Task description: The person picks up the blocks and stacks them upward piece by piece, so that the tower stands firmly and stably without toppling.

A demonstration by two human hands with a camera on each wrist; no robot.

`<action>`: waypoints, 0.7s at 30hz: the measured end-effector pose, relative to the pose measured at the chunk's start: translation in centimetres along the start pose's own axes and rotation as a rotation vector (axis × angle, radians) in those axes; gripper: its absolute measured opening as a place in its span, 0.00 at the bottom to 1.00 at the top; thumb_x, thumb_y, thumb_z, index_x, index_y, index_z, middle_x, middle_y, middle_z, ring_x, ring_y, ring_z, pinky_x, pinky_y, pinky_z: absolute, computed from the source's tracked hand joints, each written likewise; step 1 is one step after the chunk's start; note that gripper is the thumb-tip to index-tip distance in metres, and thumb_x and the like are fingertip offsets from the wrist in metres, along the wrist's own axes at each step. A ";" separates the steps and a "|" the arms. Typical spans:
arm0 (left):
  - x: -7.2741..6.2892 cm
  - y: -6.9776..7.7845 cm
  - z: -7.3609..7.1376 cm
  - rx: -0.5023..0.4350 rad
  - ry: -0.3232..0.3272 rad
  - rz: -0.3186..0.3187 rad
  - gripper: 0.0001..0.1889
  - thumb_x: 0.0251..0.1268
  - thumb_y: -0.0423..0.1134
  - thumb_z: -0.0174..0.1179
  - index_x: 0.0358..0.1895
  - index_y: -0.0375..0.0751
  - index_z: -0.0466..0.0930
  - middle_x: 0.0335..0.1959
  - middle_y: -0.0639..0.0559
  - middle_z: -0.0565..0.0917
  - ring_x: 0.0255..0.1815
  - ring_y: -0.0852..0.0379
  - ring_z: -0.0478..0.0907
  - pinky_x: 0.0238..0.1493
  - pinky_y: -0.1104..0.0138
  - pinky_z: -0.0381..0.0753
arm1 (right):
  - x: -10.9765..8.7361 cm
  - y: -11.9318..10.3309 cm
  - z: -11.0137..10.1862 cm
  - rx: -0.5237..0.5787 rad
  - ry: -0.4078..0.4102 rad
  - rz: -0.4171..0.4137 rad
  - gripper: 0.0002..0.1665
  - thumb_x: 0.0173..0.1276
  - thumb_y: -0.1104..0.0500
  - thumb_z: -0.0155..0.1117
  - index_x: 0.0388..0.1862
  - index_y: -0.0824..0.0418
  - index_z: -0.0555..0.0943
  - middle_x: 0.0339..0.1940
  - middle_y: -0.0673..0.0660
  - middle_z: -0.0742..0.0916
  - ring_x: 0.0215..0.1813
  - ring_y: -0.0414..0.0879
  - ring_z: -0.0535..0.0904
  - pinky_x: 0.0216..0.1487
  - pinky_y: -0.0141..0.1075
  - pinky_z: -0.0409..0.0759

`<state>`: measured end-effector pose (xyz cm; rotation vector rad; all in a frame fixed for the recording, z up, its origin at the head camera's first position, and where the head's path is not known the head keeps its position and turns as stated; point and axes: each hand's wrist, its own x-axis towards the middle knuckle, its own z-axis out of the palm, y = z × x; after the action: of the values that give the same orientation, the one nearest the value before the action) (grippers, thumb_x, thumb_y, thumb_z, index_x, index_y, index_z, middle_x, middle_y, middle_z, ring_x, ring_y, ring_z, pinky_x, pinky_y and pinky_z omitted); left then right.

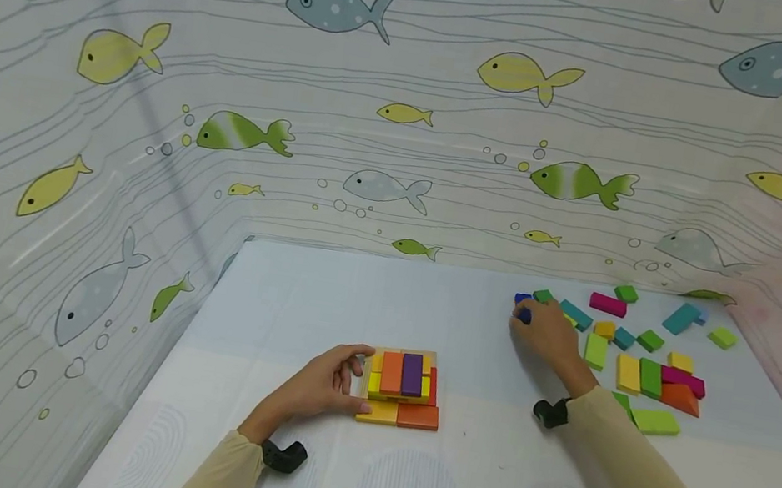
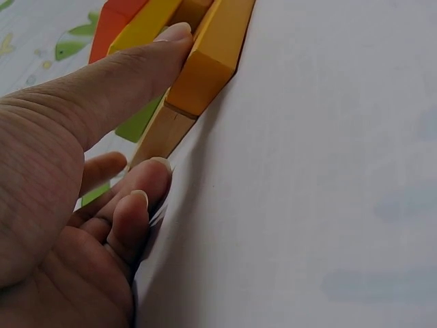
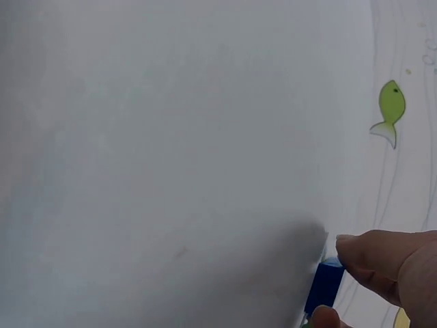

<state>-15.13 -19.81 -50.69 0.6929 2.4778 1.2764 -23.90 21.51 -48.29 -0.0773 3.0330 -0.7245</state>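
Note:
My left hand (image 1: 320,384) is at the left side of a low stack of coloured wooden blocks. Its straight thumb rests on a yellow-orange block (image 2: 205,72) at the stack's near left corner, and the index fingertip is at the far left corner. On top lie an orange block (image 1: 391,372) and a purple block (image 1: 412,374), side by side over yellow ones. Out to the right, my right hand (image 1: 546,333) pinches a dark blue block (image 1: 525,316) between thumb and finger. Just behind it sits another blue block (image 1: 522,298).
Loose blocks lie scattered over the table's right side, among them a magenta block (image 1: 608,304), a teal block (image 1: 681,319), a yellow block (image 1: 629,374) and an orange-red triangular block (image 1: 681,398). A fish-patterned sheet (image 1: 463,170) rises behind the white table (image 1: 323,293).

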 end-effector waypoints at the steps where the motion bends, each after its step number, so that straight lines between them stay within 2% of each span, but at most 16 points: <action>1: 0.0 0.0 0.0 0.000 0.000 0.000 0.45 0.53 0.51 0.80 0.74 0.50 0.69 0.48 0.55 0.77 0.32 0.57 0.75 0.35 0.66 0.76 | 0.0 0.0 0.0 0.002 0.009 -0.003 0.13 0.74 0.56 0.64 0.50 0.63 0.83 0.53 0.72 0.80 0.48 0.64 0.77 0.47 0.59 0.81; 3: 0.0 0.1 0.0 0.001 -0.001 -0.001 0.45 0.53 0.51 0.80 0.74 0.50 0.69 0.48 0.55 0.77 0.32 0.57 0.76 0.34 0.66 0.76 | 0.0 0.2 -0.1 0.011 0.024 0.006 0.12 0.73 0.58 0.66 0.48 0.64 0.82 0.51 0.71 0.81 0.46 0.62 0.77 0.45 0.56 0.81; 8: 0.1 0.1 0.0 -0.002 -0.002 -0.008 0.45 0.53 0.51 0.81 0.74 0.49 0.69 0.48 0.55 0.77 0.32 0.57 0.76 0.34 0.67 0.76 | -0.1 0.7 -0.5 0.041 0.025 0.055 0.26 0.72 0.56 0.69 0.60 0.73 0.77 0.53 0.72 0.83 0.49 0.63 0.80 0.53 0.57 0.80; 10: 0.0 0.1 0.0 -0.004 -0.003 -0.014 0.45 0.52 0.50 0.81 0.74 0.50 0.69 0.48 0.55 0.77 0.32 0.58 0.76 0.34 0.67 0.76 | -0.2 0.8 -0.8 0.041 0.019 0.066 0.29 0.71 0.55 0.69 0.61 0.76 0.77 0.52 0.73 0.84 0.50 0.64 0.80 0.54 0.57 0.80; 15: 0.0 0.1 -0.1 -0.010 -0.005 -0.012 0.45 0.53 0.51 0.81 0.74 0.50 0.69 0.48 0.55 0.77 0.33 0.57 0.76 0.34 0.67 0.76 | -0.5 1.1 -1.1 0.055 0.025 0.060 0.27 0.70 0.56 0.71 0.56 0.78 0.81 0.49 0.73 0.86 0.48 0.63 0.81 0.53 0.56 0.81; 21: 0.1 0.1 -0.1 -0.013 -0.005 -0.010 0.45 0.53 0.51 0.81 0.74 0.49 0.69 0.48 0.55 0.77 0.32 0.57 0.76 0.34 0.67 0.76 | -0.8 1.2 -1.0 0.112 0.055 0.011 0.26 0.68 0.56 0.72 0.55 0.76 0.83 0.46 0.70 0.87 0.46 0.60 0.81 0.49 0.52 0.81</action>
<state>-15.17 -19.77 -50.55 0.6788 2.4642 1.2846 -23.17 23.11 -47.90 -0.0396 3.0338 -0.9083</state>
